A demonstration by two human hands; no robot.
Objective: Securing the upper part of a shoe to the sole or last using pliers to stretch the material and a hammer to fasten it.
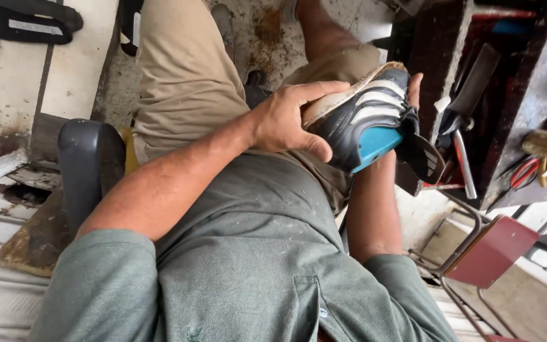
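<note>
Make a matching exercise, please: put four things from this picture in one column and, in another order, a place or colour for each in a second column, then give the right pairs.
Things:
1. shoe
2. left hand
3. right hand
4. stool seat

Places or colours:
A. dark red, at the lower right beside the person
B. black with white stripes and a blue patch, held over the lap
C. behind the shoe, only the fingertips showing
D. gripping the shoe's near side, thumb along the upper

Pairs: 1-B, 2-D, 3-C, 4-A
</note>
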